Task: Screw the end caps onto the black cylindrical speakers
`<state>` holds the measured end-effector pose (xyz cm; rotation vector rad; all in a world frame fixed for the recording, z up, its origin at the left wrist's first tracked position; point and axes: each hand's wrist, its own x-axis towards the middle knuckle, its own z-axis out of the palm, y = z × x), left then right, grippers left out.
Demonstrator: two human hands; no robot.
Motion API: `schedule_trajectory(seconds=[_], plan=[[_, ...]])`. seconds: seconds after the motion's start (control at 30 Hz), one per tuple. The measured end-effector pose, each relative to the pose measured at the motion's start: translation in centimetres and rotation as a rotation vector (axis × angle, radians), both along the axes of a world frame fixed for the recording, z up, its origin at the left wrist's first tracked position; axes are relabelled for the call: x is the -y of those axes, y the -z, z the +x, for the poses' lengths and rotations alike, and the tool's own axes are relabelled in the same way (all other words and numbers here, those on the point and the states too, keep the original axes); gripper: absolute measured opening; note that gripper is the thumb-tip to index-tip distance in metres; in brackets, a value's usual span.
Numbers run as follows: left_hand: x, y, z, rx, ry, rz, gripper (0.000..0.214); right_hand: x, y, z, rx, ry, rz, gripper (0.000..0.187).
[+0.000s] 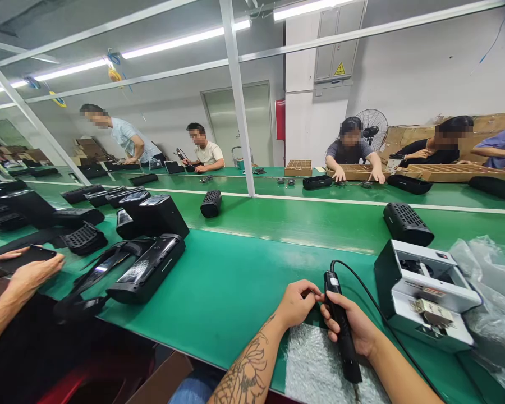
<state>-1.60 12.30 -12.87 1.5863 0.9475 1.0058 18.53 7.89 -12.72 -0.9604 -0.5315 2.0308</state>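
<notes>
At the green workbench (239,292), I have an electric screwdriver (340,328) in my right hand (347,325), my fingers (334,320) closed around its black body and its tip pointing down over a silvery foam mat (320,365). My left hand (297,303) is half curled and not gripping, with its fingertips (317,290) touching the top end of the screwdriver, close to where a black cord (364,292) leaves it and curves away to the right. Just right of my hands, an open white casing (425,297) lies on the bench with a small metal part (433,313) sitting in it, and a clear plastic bag (490,303) is bunched against its far side. Beyond the casing lies a black unit (406,224) with a mesh grille. To my left, more black units (147,269) lie along the bench, and past them a co-worker's hand (33,275) holds a phone (29,260). Farther off, across the bench, another person has both hands on a wooden tray (356,172).
</notes>
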Motion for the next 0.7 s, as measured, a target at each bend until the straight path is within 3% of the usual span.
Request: schedule_trajectory(seconds=[0.4, 0.7], plan=[[0.17, -0.23, 0.18, -0.002, 0.001, -0.027, 0.020, 0.06, -0.17, 0.00, -0.006, 0.011, 0.007, 0.034], [0.15, -0.35, 0.05, -0.004, -0.002, -0.012, 0.020, -0.04, 0.45, -0.03, 0.012, -0.028, 0.009, 0.043]])
